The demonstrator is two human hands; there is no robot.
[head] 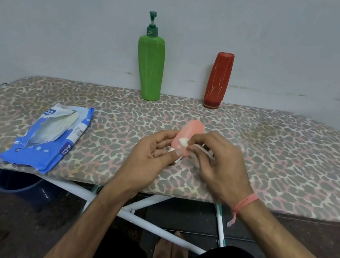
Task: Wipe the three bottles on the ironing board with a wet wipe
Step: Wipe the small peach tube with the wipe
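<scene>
Where readable, "mee mee" wipe pack (52, 137)

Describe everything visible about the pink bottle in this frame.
The pink bottle is small, smooth and rounded, plastic by its look, with a white cap end pointing toward the person. It is held tilted above the ironing board, rounded base angled away. The left hand grips its cap end; the right hand presses a white wipe against its side. Any label is hidden.

Pink bottle (187, 137) tilted, cap end toward me, gripped in my left hand (151, 155). White wet wipe (200, 149) bunched against it under my right hand (220, 159). Green pump bottle (149, 67) and red bottle (218, 80) upright beyond both hands.
</scene>
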